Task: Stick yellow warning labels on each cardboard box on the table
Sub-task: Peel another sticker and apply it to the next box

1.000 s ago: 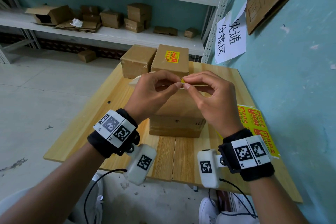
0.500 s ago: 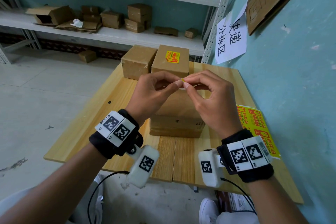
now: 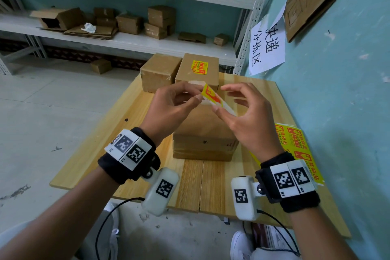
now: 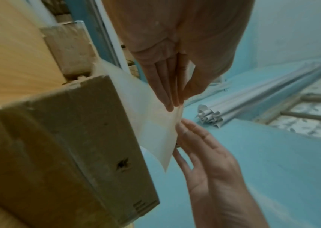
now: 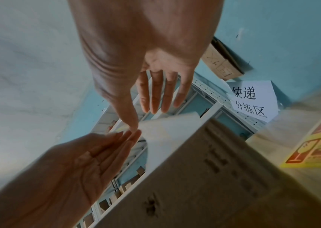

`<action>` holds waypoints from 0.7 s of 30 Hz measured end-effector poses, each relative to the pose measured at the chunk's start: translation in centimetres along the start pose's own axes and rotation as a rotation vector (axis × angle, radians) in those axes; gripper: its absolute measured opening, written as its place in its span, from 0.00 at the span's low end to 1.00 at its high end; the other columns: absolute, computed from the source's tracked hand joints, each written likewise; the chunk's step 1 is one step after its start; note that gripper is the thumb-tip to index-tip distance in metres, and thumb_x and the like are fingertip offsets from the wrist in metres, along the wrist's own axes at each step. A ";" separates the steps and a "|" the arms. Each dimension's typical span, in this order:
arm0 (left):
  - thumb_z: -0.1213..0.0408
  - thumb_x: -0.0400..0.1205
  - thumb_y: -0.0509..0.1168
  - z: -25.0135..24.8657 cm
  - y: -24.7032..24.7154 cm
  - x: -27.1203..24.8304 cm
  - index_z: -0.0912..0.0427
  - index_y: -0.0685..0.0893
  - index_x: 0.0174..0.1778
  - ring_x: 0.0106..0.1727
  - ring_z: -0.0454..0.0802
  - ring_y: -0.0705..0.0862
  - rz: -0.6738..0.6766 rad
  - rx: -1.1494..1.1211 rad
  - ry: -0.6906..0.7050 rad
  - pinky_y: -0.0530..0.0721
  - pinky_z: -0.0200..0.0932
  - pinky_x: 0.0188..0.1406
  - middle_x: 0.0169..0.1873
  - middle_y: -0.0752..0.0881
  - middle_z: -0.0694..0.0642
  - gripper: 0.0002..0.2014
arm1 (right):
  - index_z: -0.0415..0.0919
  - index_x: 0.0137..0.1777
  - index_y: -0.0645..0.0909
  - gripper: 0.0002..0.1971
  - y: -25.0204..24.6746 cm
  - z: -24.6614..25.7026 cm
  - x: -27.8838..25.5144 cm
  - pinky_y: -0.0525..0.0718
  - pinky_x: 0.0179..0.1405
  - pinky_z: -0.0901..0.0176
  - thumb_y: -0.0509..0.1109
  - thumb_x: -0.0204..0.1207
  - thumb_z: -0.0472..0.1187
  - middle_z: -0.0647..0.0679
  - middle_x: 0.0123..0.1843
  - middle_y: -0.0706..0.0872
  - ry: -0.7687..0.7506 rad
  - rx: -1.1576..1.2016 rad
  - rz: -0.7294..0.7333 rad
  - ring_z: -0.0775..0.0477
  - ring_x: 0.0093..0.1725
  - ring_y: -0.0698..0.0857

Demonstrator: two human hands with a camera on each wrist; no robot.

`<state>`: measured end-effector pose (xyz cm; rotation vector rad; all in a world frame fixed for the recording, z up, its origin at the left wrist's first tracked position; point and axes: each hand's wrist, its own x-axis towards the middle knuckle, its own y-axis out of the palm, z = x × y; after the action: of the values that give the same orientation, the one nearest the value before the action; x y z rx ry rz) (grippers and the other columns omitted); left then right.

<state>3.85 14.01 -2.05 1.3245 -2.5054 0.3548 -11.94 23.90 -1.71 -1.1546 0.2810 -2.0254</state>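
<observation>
Above the near cardboard box, my left hand pinches a yellow warning label with its white backing paper between thumb and fingertips. My right hand has its fingers spread and nearly straight, and only its thumb tip touches the label's lower edge. The far right box carries a stuck label on top. Beside it, the far left box has a bare top. The near box's top is mostly hidden behind my hands.
A sheet of yellow labels lies on the wooden table at the right edge, against the blue wall. White shelves with more cardboard boxes stand behind the table. A paper sign hangs on the wall.
The label has turned so its yellow face shows between the hands. My right hand's fingers have spread out of their pinch, while the left hand keeps holding the label.
</observation>
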 end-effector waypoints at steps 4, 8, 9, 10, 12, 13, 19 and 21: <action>0.74 0.81 0.66 0.2 -0.2 0.0 0.71 0.83 0.42 0.55 0.50 0.90 -0.007 -0.133 -0.080 0.87 0.41 0.56 0.55 0.90 0.57 0.04 | 0.43 0.63 0.82 0.25 0.0 -0.6 -0.2 0.80 0.61 0.68 0.84 0.67 0.46 0.51 0.60 0.84 0.045 -0.012 0.008 0.57 0.61 0.82; 0.74 0.83 0.63 0.1 -0.3 0.0 0.66 0.79 0.41 0.52 0.50 0.91 -0.041 -0.208 -0.147 0.87 0.37 0.49 0.47 0.91 0.56 0.05 | 0.48 0.69 0.77 0.34 0.1 -1.1 -0.2 0.77 0.64 0.62 0.85 0.64 0.52 0.54 0.67 0.79 0.174 -0.017 0.026 0.59 0.66 0.76; 0.74 0.83 0.63 0.2 -0.4 -0.1 0.65 0.78 0.38 0.51 0.49 0.91 -0.043 -0.205 -0.157 0.87 0.36 0.47 0.44 0.92 0.53 0.07 | 0.50 0.71 0.75 0.37 0.1 -1.2 -0.2 0.77 0.65 0.61 0.85 0.63 0.53 0.54 0.68 0.77 0.203 -0.014 0.039 0.60 0.67 0.74; 0.73 0.83 0.63 0.2 -0.5 -0.1 0.64 0.76 0.36 0.51 0.50 0.91 -0.039 -0.203 -0.162 0.87 0.36 0.46 0.42 0.92 0.52 0.10 | 0.51 0.73 0.73 0.38 0.0 -1.3 -0.2 0.77 0.65 0.60 0.85 0.63 0.53 0.55 0.69 0.75 0.233 -0.002 0.057 0.61 0.68 0.73; 0.72 0.82 0.64 0.4 -0.7 -0.1 0.61 0.74 0.31 0.51 0.52 0.91 -0.024 -0.225 -0.165 0.88 0.38 0.46 0.40 0.91 0.55 0.13 | 0.53 0.74 0.73 0.39 0.0 -1.3 -0.3 0.79 0.65 0.58 0.86 0.63 0.50 0.55 0.71 0.73 0.302 0.069 0.092 0.60 0.71 0.72; 0.71 0.80 0.66 0.4 -0.8 -0.2 0.59 0.74 0.29 0.50 0.53 0.91 -0.013 -0.245 -0.166 0.88 0.38 0.46 0.40 0.90 0.57 0.14 | 0.53 0.74 0.73 0.39 0.0 -1.2 -0.3 0.80 0.66 0.57 0.86 0.63 0.48 0.54 0.73 0.72 0.336 0.124 0.099 0.59 0.73 0.72; 0.67 0.74 0.59 0.1 -1.4 -0.3 0.64 0.72 0.26 0.41 0.47 0.90 0.144 -0.210 -0.236 0.88 0.43 0.48 0.29 0.88 0.47 0.10 | 0.52 0.70 0.76 0.30 0.0 -1.4 0.0 0.80 0.54 0.74 0.83 0.70 0.40 0.52 0.77 0.72 0.460 0.393 -0.105 0.54 0.75 0.76; 0.67 0.73 0.59 -0.1 -1.4 -0.3 0.76 0.79 0.35 0.46 0.50 0.91 0.218 -0.157 -0.258 0.89 0.45 0.50 0.38 0.91 0.53 0.12 | 0.49 0.71 0.76 0.30 -0.4 -1.4 0.2 0.82 0.50 0.74 0.81 0.71 0.34 0.50 0.76 0.74 0.492 0.505 -0.161 0.55 0.70 0.82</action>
<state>5.23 13.48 -1.97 1.1009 -2.8332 0.0289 -13.36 23.76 -2.21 -0.3713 -0.0920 -2.3215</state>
